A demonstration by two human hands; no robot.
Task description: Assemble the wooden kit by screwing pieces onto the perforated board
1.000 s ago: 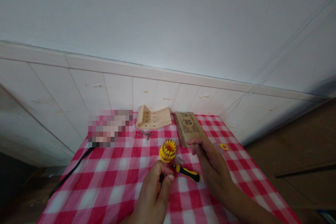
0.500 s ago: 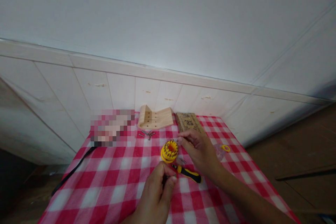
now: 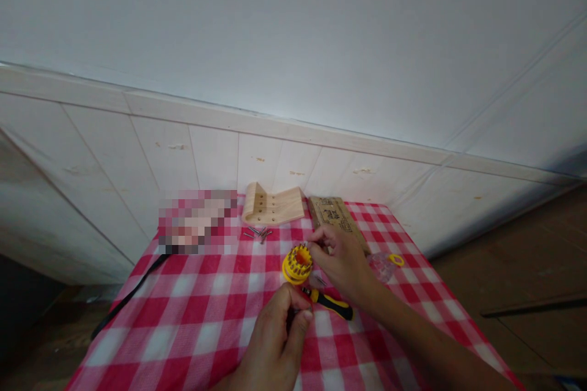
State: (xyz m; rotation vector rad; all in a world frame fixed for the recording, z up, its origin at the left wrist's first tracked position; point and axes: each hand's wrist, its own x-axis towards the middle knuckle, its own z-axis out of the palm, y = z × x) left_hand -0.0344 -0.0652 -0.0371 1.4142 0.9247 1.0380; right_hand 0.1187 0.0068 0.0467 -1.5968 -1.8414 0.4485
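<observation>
A round yellow holder [image 3: 290, 275] with a ring of metal screwdriver bits stands upright on the table. My right hand [image 3: 342, 263] reaches in from the right, thumb and forefinger pinched at the holder's right upper rim among the bits; what lies between the fingertips is too small to make out. Just in front of the holder, my left hand [image 3: 280, 336] has thumb and forefinger pressed together, and anything in that pinch is mostly hidden. A yellow and black screwdriver [image 3: 334, 305] lies between my hands, its tip beside my left fingertips.
A bent wooden piece with holes [image 3: 279, 208] stands by the wall, several screws [image 3: 259, 233] before it. A cardboard box [image 3: 337, 214] lies behind my right hand, a clear plastic bag [image 3: 383, 266] with a yellow ring right of it. A black strap [image 3: 131, 293] runs off the left edge.
My right hand has moved slightly left, its fingertips now at the holder's rim. My left hand stays pinched in nearly the same place. More of the plastic bag shows.
</observation>
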